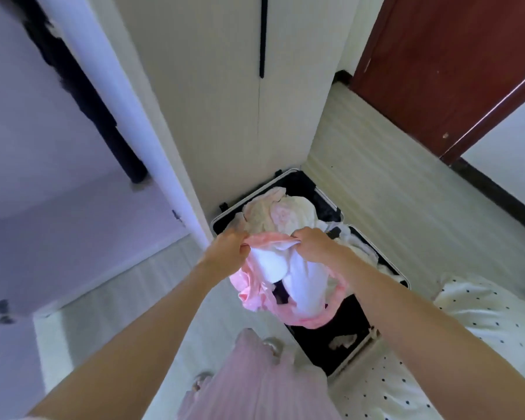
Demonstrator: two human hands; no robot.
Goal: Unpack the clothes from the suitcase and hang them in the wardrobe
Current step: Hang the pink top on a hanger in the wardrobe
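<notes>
Head view, looking down. We see the left hand and the right hand raised side by side above the open suitcase, each grip clamped on the upper edge of a pink and white garment. The fingers of both hands are curled round the pink trim, and the garment hangs freely between and below them, over the near half of the suitcase. The suitcase lies open on the pale floor, its black lining exposed; the far half holds a heap of light clothes, cream and pale pink. The wardrobe stands just behind the suitcase, its near white door swung open, with dark clothing hanging inside at left. A white cloth with dark dots lies right of the suitcase. We can read no brand, label or writing anywhere.
</notes>
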